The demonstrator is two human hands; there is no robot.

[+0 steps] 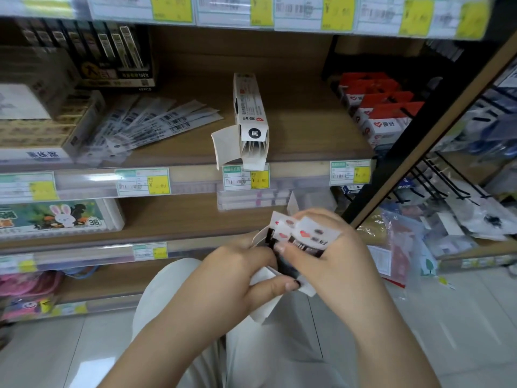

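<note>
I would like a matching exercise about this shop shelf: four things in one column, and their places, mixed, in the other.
Things
1. small box
2. open white box
3. rabbit box
4. red-topped boxes

Places
A. middle shelf, right end
B. lower shelf, left
C. gripped by left hand and right hand
D. middle shelf, centre, flap over the edge

Pairs: 1-C, 2-D, 3-B, 4-A
</note>
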